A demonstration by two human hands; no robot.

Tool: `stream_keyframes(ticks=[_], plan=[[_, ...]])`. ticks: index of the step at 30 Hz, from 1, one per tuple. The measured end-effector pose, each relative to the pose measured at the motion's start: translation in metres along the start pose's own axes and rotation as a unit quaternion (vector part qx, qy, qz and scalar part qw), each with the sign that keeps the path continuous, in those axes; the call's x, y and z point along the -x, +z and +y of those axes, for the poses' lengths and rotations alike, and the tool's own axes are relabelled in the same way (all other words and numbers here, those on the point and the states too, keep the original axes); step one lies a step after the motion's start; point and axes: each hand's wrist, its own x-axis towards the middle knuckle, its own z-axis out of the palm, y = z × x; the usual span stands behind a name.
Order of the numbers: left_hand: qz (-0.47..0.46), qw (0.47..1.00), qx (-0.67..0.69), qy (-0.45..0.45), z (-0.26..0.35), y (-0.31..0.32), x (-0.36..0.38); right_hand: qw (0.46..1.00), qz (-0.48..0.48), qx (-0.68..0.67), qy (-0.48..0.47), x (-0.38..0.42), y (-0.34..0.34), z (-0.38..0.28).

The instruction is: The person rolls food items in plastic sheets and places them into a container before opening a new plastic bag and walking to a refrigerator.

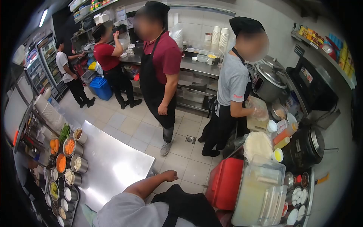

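Observation:
My left hand (170,176) reaches forward over the floor in front of my black apron (189,204), its fingers curled closed. I see nothing in it. It is nearest to the corner of the steel table (121,159) but apart from it. My right hand is outside the view. To my right stand a red box (225,181) and a counter with a cutting board (245,196). Long pale pieces in clear wrap (270,206) lie on it, with a round pale sheet (258,146) behind.
Metal containers of shredded carrot (61,162) and other ingredients line the left. A co-worker in grey (236,75) works gloved at the right counter beside a large cooker (268,81). Another in a maroon shirt (170,56) stands ahead; two more people are farther back.

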Motion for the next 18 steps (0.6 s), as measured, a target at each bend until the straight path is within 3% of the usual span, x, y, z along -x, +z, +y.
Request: stream_keyframes(ticks=[9, 13, 16, 18], plan=[[-0.01, 1.0, -0.008, 0.006, 0.018, -0.008, -0.004, 0.97, 0.188, 0.15, -0.019, -0.032, -0.099, 0.028], [-0.024, 1.0, -0.012, 0.015, 0.019, -0.004, -0.01, 0.932, 0.19, 0.307, -0.031, -0.03, -0.067, 0.03], [-0.016, 0.999, -0.004, 0.029, 0.019, -0.001, -0.011, 0.992, 0.015, 0.024, 0.122, -0.057, -0.114, 0.039], [-0.022, 0.999, -0.005, 0.031, 0.019, -0.002, -0.01, 0.955, -0.105, -0.168, 0.219, -0.066, -0.134, 0.044]])
